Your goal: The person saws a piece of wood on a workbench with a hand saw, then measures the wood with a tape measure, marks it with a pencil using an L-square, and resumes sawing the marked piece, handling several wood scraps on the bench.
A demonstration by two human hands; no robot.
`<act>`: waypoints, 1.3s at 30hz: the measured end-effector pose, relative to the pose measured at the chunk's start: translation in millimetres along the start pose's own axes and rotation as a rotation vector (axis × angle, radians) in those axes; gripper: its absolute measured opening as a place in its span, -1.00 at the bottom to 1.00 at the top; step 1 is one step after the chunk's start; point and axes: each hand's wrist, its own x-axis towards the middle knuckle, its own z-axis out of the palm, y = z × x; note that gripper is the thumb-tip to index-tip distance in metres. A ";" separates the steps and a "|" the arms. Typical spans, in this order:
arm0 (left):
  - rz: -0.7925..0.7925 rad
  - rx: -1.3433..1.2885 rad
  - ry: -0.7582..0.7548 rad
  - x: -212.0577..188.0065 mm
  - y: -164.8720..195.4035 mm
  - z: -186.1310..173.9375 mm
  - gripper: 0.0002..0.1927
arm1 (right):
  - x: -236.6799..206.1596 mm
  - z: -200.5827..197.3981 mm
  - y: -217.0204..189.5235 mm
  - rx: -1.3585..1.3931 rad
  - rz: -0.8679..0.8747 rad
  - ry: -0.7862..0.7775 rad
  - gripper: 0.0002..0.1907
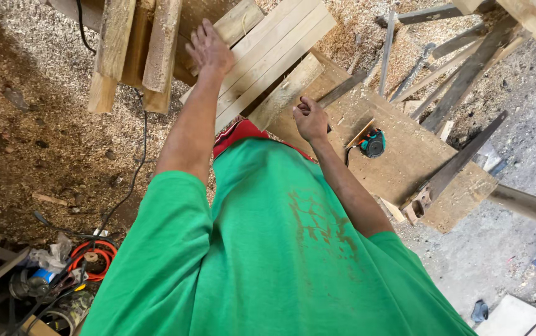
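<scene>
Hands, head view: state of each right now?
Left hand: open, fingers spread, flat on the pale planks.
Right hand: curled shut on a thin dark rod; what it is cannot be told.

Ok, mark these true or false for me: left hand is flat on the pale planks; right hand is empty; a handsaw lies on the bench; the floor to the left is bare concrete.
1. The left hand lies on the pale planks. True.
2. The right hand is empty. False: it grips a thin dark tool.
3. A handsaw lies on the workbench. True.
4. The floor to the left is bare concrete. False: sawdust covers it.
</scene>
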 end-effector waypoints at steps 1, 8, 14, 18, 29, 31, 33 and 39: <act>-0.081 -0.041 -0.162 2.3 -4.3 -1.9 -0.04 | 1.7 3.8 -2.4 -0.009 -0.016 0.004 -0.48; -0.243 -0.165 -0.515 11.5 -12.7 -29.7 -0.49 | 3.1 24.0 -17.1 -0.146 -0.095 0.210 -0.53; -0.292 -0.547 -0.467 11.6 -34.0 -26.4 -0.68 | 16.5 32.6 -32.0 0.006 -0.292 0.327 -0.55; -0.457 -1.115 -0.620 13.0 -44.0 -25.6 -0.82 | 27.1 45.2 -52.7 0.290 -0.174 0.070 -0.68; -0.581 -1.620 -0.642 -20.8 13.4 -21.1 -0.74 | 14.8 8.0 -92.3 0.917 0.093 -0.386 -0.68; -0.614 -1.651 -0.633 -31.6 28.9 -16.2 -0.75 | 12.7 -8.5 -86.4 1.060 0.119 -0.407 -0.70; -0.630 -1.687 -0.613 -34.1 43.3 -9.8 -0.73 | 6.3 -19.6 -79.0 1.160 0.141 -0.424 -0.73; -0.776 -1.753 -0.622 -40.7 81.0 -1.6 -0.67 | -3.3 -49.0 -69.2 1.308 0.143 -0.390 -0.78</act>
